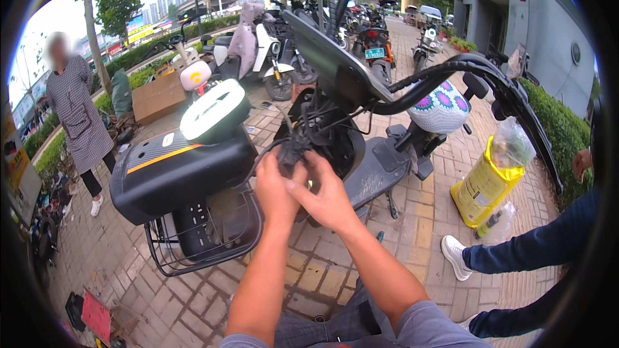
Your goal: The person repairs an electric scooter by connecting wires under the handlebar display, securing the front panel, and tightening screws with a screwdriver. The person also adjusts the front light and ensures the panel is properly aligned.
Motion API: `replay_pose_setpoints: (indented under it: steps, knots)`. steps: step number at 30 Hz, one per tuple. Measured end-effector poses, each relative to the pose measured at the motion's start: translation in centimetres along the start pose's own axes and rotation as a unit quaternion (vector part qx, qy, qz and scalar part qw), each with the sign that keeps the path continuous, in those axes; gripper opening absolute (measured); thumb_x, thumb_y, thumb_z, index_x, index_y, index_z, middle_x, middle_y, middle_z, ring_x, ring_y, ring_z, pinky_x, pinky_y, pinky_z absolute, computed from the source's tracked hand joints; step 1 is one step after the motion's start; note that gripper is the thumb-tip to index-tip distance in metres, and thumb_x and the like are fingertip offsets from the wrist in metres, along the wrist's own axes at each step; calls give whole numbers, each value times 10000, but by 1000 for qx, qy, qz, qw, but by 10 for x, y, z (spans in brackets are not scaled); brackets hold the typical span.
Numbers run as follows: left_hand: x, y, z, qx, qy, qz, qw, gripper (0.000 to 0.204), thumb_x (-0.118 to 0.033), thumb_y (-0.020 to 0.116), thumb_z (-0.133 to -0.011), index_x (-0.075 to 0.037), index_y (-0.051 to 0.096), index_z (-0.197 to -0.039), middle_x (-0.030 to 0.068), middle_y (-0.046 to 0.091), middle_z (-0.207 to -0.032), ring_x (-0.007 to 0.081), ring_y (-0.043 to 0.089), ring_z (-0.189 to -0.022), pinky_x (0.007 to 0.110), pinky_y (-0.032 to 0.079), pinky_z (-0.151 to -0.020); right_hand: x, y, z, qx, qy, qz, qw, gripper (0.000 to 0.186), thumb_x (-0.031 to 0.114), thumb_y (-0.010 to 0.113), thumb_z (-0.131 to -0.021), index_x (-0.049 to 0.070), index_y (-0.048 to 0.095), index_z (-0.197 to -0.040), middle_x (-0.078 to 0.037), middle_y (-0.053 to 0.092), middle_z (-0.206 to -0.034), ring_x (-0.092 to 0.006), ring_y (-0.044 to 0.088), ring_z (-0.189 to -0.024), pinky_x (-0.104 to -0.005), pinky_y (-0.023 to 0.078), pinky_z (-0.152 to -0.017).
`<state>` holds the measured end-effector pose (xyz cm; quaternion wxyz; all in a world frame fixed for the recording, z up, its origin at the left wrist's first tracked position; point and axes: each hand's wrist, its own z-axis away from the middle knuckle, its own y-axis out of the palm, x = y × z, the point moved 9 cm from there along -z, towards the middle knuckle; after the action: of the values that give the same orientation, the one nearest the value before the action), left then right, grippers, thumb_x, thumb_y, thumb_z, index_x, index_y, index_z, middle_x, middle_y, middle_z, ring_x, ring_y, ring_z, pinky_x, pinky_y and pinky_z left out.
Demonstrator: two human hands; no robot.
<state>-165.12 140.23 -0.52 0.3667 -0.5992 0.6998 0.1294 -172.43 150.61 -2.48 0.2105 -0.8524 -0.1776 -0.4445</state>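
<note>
1. Bare forearms (258, 290) up from lower edge, converging; grey sleeves pushed back near the elbows.
2. Hands together at centre: left hand (272, 183) closed on a tangled black bundle of wiring (294, 148), fingers pointing up; right hand (330, 198) angled in from the right, thumb across by the left hand, fingers curved at the bundle. Whether the right pinches it, cannot tell.
3. Bundle sits between the fingertips, in front of the black steering column area, below the black curved handlebar (412, 95).
4. Left of hands: black box-shaped housing with orange stripe (187, 177), glossy white oval lamp (215, 109) above it, black wire basket (193, 269) below.
5. Ground: tan-grey brick paving (380, 245) with yellowish blocks.
6. Right: person's dark-blue trouser leg (522, 254), white shoe; yellow plastic sack (480, 187) near.
7. Left, farther: person in checked long coat (76, 106), standing.
8. Beyond: parked white scooter (274, 55), grey building (548, 32), hedges, trees, overpass.
</note>
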Motion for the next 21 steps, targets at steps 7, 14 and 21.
replay_pose_setpoints:
  steps: [7,14,21]
  knots:
    - [-13,5,15,-24,2,-31,999,466,-152,673,-787,38,536,-1189,219,536,-1205,379,553,-1101,410,450,-923,-33,3,-6,89,54,-214,971,792,223,731,-815,-89,268,-1377,-226,459,-1319,-269,482,-1212,-390,382,-1022]
    - [4,26,36,-23,83,3,996,420,-149,649,-823,13,493,-1177,192,535,-1185,360,573,-1041,393,481,-849,8,-6,10,102,61,3,993,706,283,677,-807,-111,369,-1306,-300,536,-1194,-385,559,-1132,-386,432,-967]
    - [30,56,46,-91,103,16,990,469,-110,667,-824,9,433,-1212,238,497,-1182,424,523,-1058,440,446,-887,36,-43,26,-32,-66,17,997,394,106,690,-780,-59,547,-1108,-213,586,-1062,-339,601,-946,-404,477,-871]
